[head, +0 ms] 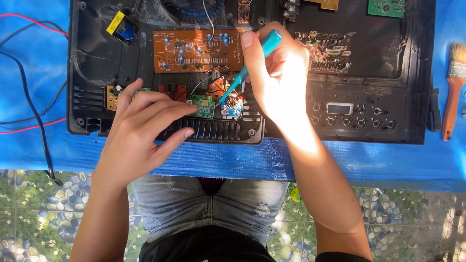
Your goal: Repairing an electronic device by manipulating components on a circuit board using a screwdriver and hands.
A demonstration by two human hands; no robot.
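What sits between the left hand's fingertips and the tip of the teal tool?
In the head view, a small green circuit board lies between the left hand and the teal tool, whose tip meets a blue board.

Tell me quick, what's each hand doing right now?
Left hand: open, fingers resting on the small green circuit board, holding nothing.
Right hand: closed around a teal screwdriver, tip down by the blue board.

You hold a smooth teal plastic tool (252,60) over a matt black plastic casing (378,87), its orange board (194,53) dull, on glossy blue sheeting (291,162), a wooden-handled brush (452,92) at right.
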